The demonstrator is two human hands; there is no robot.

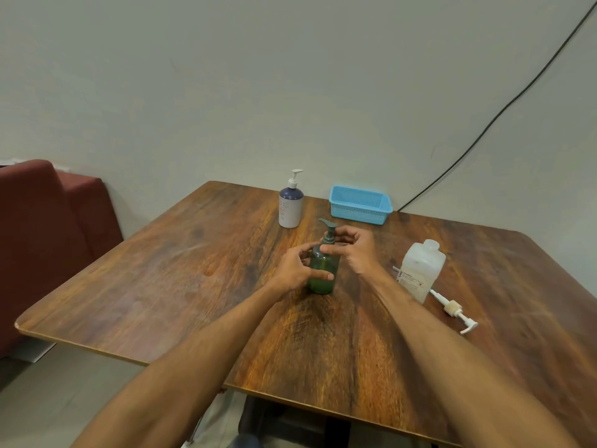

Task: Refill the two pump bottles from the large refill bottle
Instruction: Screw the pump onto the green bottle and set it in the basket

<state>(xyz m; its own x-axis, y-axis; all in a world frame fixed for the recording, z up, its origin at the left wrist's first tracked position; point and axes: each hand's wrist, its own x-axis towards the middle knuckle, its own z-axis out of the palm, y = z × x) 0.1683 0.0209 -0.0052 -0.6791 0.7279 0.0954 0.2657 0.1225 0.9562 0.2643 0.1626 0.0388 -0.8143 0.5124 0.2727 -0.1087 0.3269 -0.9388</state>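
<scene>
The green pump bottle (324, 270) at the table's (161, 286) middle is held by the left hand (295, 270). Its collar is pinched by the right hand (353, 250). The bottle should be kept still while the top is turned slowly. The refill bottle (420, 270) stands at three o'clock.

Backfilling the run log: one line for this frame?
left hand: holding green plastic pump bottle body | right hand: at its pump collar | white-and-navy pump bottle: untouched | translucent refill bottle: open, pump beside it

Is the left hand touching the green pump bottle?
Touching. The head view shows the left hand wrapped on the green pump bottle, thumb across its front.
</scene>
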